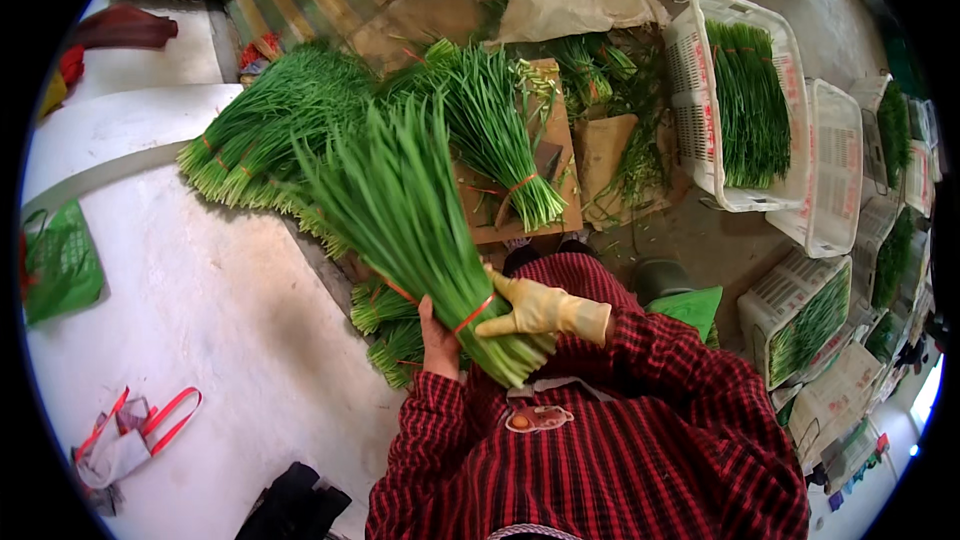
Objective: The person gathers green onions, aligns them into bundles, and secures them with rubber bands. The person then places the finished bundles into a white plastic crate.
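A large bunch of garlic chives [405, 217], banded in orange near its cut ends, lies tilted across both hands in front of my apron. My left hand [439, 341], bare, supports it low on the left side. My right hand [525, 307], in a cream rubber glove, grips it from the right beside the band. Beyond it, another banded bunch [517, 165] rests on a wooden board [484, 221] with cut stem ends around. A dark flat blade-like piece [547, 157] is partly hidden under that bunch. A big heap of banded chives [277, 112] sits to the left.
White plastic crates, one holding upright-looking chives [750, 105], stand at right beside an empty crate [832, 172]. More filled crates line the far right. A pale ledge [300, 315] runs along the left, with a red-handled bag [124, 450]. A pale sack [577, 0] lies beyond the board.
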`<action>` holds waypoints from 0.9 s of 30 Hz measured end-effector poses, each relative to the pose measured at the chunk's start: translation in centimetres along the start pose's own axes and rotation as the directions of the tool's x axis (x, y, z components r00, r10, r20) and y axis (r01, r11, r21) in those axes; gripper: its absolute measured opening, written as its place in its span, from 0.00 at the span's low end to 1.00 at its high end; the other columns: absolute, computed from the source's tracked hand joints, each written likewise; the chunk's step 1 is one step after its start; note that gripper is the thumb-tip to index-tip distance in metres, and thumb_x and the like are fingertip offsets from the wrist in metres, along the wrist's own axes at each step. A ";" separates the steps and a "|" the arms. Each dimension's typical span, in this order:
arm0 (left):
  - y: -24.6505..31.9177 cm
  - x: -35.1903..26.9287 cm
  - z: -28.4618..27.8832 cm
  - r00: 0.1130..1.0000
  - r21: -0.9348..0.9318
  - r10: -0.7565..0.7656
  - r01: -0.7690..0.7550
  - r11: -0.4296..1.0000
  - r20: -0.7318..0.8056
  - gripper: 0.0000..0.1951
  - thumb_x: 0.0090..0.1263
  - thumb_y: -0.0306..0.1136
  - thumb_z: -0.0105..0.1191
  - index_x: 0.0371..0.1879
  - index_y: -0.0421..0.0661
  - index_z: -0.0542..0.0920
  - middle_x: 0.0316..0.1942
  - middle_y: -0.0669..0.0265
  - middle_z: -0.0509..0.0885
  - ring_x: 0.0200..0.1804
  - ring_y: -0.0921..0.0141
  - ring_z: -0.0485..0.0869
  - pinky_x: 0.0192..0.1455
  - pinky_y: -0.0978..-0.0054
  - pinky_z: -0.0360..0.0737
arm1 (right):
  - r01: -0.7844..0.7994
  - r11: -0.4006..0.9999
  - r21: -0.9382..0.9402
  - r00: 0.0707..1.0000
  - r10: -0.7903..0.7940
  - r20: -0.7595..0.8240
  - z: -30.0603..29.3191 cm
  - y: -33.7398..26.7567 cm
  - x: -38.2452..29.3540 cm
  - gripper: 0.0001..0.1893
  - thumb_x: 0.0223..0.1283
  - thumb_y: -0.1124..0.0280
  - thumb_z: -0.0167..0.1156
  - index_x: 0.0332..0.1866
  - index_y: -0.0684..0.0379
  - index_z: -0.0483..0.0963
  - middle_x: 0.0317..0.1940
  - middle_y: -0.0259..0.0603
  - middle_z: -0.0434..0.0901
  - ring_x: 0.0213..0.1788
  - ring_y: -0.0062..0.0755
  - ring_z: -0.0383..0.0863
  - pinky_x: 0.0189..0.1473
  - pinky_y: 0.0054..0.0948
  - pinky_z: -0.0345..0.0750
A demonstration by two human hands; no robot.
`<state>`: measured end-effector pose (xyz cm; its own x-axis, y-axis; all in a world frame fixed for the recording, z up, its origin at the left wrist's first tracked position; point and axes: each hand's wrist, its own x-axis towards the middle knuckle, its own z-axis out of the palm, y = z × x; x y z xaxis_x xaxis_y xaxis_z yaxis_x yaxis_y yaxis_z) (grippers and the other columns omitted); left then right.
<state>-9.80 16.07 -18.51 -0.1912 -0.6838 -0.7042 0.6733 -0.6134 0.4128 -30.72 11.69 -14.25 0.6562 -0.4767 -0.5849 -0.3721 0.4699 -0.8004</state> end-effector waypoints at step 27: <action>-6.1 -1.0 -13.7 0.835 -0.158 -0.134 0.057 0.986 -0.533 0.32 0.57 0.45 0.64 0.57 0.41 0.70 0.53 0.61 0.76 0.54 0.62 0.76 0.58 0.63 0.76 | -0.428 0.902 0.052 0.247 0.172 -0.954 -8.5 22.5 9.5 0.13 0.59 0.62 0.55 0.44 0.58 0.79 0.38 0.47 0.82 0.42 0.45 0.82 0.45 0.34 0.76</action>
<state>-3.98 25.90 -28.24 0.1311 -0.2781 -0.9515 0.7656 -0.5814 0.2754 -38.47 11.44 -38.91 -0.5278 -0.7456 -0.4069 -0.5828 0.6664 -0.4651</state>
